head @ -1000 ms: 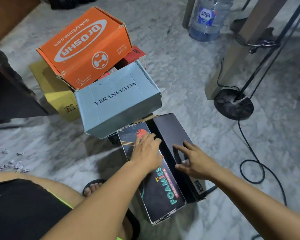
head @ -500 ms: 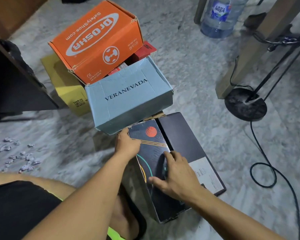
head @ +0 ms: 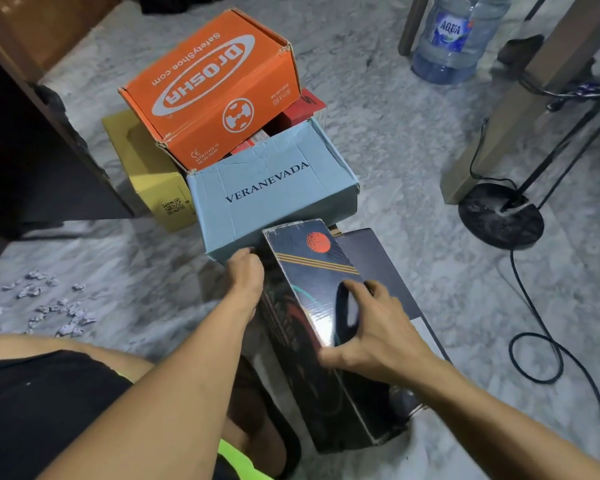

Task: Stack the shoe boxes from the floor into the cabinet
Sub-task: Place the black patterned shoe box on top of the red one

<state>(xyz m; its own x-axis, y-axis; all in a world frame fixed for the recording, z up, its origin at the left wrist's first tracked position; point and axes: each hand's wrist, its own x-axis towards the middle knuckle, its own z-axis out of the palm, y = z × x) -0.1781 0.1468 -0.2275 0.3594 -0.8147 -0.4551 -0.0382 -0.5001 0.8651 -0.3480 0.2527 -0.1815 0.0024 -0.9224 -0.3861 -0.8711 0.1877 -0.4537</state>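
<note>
Grey marbled floor (head: 395, 140), big water jug (head: 454, 39) up back, wooden table leg (head: 520, 109), black cable (head: 548, 341) snaking around, paper scraps (head: 49, 306) left.

Illumination is moderate and cool, falling from above. A bright specular glare patch sits on the glossy dark shoe box (head: 321, 327). Soft shadows lie on the marble floor (head: 413, 140) beneath the boxes. The cabinet (head: 21, 161) interior is dark. Wide-angle distortion bends lines at the edges; the forearms appear slightly blurred.
</note>
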